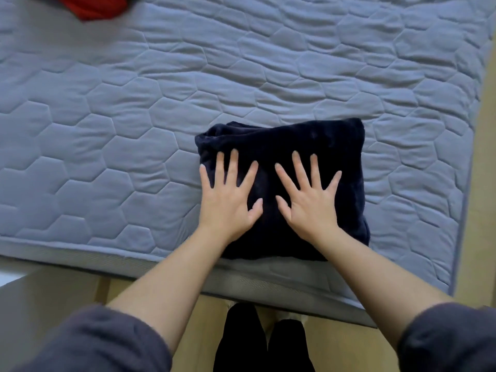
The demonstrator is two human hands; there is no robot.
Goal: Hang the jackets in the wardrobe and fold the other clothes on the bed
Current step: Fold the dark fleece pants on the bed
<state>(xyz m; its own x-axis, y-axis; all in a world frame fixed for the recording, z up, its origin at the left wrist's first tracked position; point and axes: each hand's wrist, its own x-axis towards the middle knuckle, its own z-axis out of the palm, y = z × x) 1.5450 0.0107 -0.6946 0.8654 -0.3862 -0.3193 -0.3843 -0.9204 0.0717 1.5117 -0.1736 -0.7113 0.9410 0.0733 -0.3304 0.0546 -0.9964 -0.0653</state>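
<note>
Hand L (pixel 228 206), hand R (pixel 308 208) on garment (pixel 281 140), prob fleece

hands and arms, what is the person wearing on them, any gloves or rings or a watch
Nothing is worn on the left hand or the right hand: no gloves, no rings and no watch on the wrists. Both forearms are uncovered. The left sleeve and the right sleeve are plain dark grey, of soft, thick-looking fabric, bunched up near the elbows, with no visible markings.
</note>
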